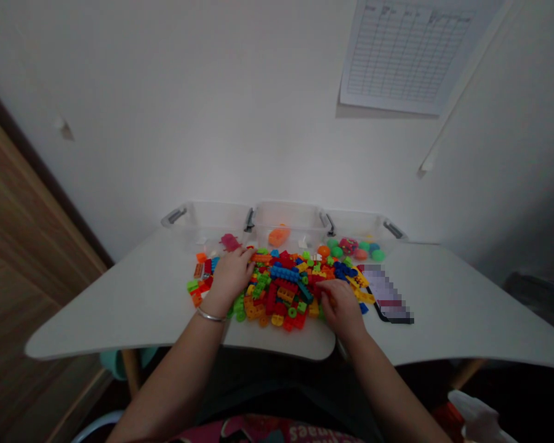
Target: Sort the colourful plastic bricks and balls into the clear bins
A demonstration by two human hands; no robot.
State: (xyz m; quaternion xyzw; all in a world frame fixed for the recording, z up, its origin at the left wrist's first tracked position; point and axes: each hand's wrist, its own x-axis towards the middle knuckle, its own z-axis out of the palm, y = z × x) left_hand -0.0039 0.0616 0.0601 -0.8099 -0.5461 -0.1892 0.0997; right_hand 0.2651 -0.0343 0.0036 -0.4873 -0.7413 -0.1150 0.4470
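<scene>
A heap of mixed colourful toy building bricks (286, 294) lies on the white table in front of me. My left hand (231, 275) rests at the heap's left side, fingers stretched forward over the bricks; nothing shows in its grasp. On the right side, my right hand (344, 304) is closed, fingertips pressed together at the bricks. Whatever it may hold there is hidden by the fingers. Near the middle of the heap lies a long blue brick (285, 273), with red bricks around it.
Three clear bins stand along the wall: the left bin (212, 214) with a pink piece, the middle bin (289, 212) with an orange piece, the right bin (357, 223) with several coloured balls. A phone (388, 294) lies right of the heap. The table's edge (281, 352) curves before me.
</scene>
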